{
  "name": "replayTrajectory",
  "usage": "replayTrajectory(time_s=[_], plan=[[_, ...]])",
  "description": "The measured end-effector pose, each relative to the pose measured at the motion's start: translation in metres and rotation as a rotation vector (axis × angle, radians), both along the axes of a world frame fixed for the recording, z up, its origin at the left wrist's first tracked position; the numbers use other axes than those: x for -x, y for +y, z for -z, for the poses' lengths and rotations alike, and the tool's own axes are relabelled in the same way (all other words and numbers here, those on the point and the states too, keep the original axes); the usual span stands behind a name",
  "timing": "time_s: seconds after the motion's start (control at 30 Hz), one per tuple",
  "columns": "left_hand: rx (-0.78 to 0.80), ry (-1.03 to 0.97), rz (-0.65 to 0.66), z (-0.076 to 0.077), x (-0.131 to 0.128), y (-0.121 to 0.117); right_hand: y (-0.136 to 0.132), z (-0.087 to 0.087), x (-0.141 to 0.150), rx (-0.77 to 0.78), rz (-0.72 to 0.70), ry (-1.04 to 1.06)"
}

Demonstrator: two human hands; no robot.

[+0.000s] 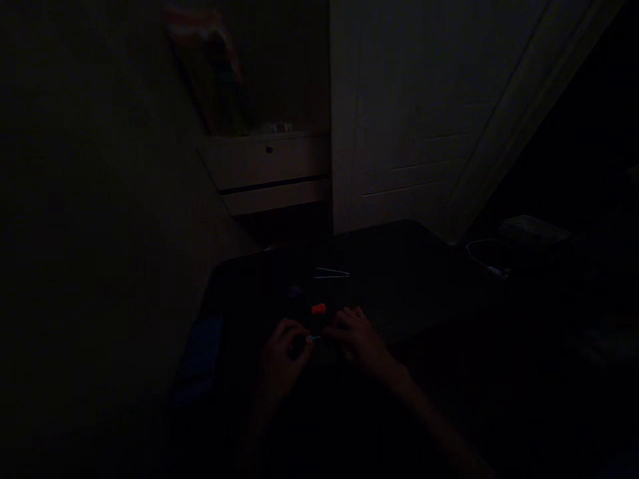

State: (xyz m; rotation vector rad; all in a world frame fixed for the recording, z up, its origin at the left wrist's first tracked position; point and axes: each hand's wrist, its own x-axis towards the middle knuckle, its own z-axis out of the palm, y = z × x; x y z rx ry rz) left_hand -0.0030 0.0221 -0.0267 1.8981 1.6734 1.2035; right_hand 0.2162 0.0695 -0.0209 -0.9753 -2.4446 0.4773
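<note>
The scene is very dark. My left hand [282, 359] and my right hand [357, 339] meet low over a dark table [399, 279], fingers curled in a pinch. Between the fingertips shows a tiny pale object [313, 338] that I cannot make out; both hands seem to touch it. A small red-orange piece [318, 309] lies on the table just beyond the hands. Farther back lies a thin pale tweezer-like tool [332, 272], and a faint purple bit [294, 291] lies to its left.
A white cable [486, 261] lies at the right beside a flat box [534, 229]. Behind the table stand a pale drawer unit [269, 166] and a white door [424, 113]. A blue thing [202, 352] hangs at the table's left edge.
</note>
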Motion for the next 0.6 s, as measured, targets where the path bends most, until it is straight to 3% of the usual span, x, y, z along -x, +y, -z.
replayTrajectory(time_s=[0.6], plan=[[-0.025, 0.007, 0.0, 0.0049, 0.0019, -0.0009, -0.0022, 0.0009, 0.0021, -0.016, 0.071, 0.008]])
